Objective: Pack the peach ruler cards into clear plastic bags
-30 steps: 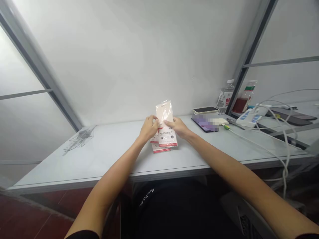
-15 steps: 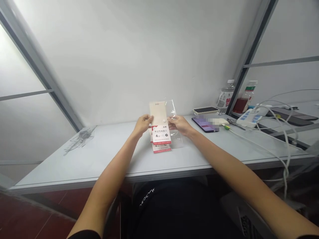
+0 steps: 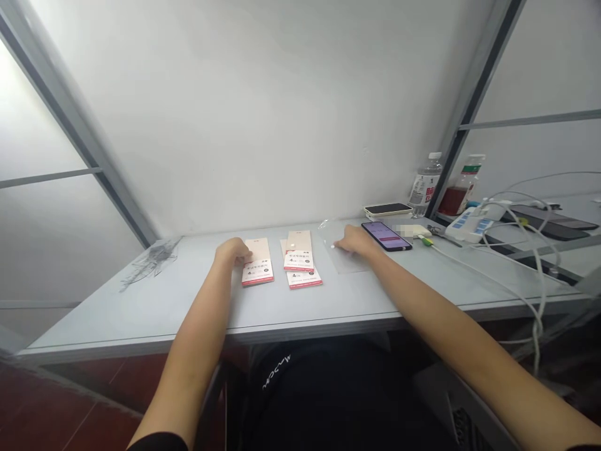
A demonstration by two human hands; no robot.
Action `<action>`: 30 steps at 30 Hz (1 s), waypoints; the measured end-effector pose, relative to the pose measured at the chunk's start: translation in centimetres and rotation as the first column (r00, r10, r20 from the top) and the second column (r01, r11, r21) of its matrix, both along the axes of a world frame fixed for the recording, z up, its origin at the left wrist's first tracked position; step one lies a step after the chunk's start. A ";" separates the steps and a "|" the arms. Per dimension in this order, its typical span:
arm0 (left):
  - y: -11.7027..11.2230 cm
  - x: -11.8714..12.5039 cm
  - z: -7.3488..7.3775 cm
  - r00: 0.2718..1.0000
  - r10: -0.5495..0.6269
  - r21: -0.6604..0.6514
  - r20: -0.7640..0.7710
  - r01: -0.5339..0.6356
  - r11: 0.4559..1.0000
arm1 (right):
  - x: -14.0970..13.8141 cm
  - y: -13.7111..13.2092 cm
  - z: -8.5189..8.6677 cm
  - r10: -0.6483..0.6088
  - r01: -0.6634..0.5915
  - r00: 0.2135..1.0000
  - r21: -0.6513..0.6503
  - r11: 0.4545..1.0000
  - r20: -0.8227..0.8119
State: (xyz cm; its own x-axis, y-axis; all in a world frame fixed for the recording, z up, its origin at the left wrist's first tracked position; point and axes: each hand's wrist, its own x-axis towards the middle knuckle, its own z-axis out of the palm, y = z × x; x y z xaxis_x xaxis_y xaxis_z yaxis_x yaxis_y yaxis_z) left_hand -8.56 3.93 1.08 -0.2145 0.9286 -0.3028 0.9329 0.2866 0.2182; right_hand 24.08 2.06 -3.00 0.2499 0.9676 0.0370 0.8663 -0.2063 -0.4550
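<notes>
My left hand rests on the grey table, its fingers curled on the top edge of a pink-and-white card lying flat. Beside it to the right lies a small pile of the same cards. My right hand presses a clear plastic sleeve flat on the table, fingers bent over its upper edge. The sleeve looks empty.
A phone with a lit screen lies just right of my right hand, another phone behind it. Two bottles stand at the back right. A power strip with white cables sits right. Crumpled clear plastic lies left.
The card came out of the clear sleeve. My left hand carried it down and left onto the table; my right hand laid the sleeve flat to the right.
</notes>
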 end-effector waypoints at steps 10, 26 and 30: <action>-3.5 8.6 -1.6 0.882 -0.442 0.221 -0.166 0.470 0.855 | -1.4 -0.9 0.7 0.026 -0.067 0.951 0.121 0.990 0.309; -4.6 9.8 -2.1 0.907 -0.376 0.158 -0.192 0.406 0.900 | -4.0 -2.4 0.9 0.382 -0.338 0.924 0.406 0.849 -0.029; -4.1 9.6 -2.7 0.922 -0.359 0.142 -0.143 0.378 0.915 | -4.2 -2.4 0.9 0.396 -0.353 0.918 0.397 0.847 -0.030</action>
